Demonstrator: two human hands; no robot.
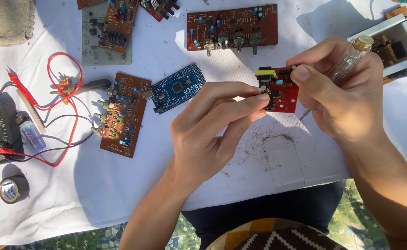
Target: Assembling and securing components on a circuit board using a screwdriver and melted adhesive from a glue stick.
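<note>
Both hands hold a small red circuit board [282,91] up above the white tabletop [240,157]. The left hand [212,125] pinches its left edge. The right hand [340,90] pinches the top and also holds a clear screwdriver [351,58]. The board looks light, stiff and easy to break, so holding the edges is best.

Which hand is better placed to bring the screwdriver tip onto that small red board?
Right. The right hand already holds the clear-handled screwdriver beside the small red board; the left hand only pinches the board.

red circuit board [284,92], blue microcontroller board [178,89], white cloth [120,185], red wires [59,92]
</note>
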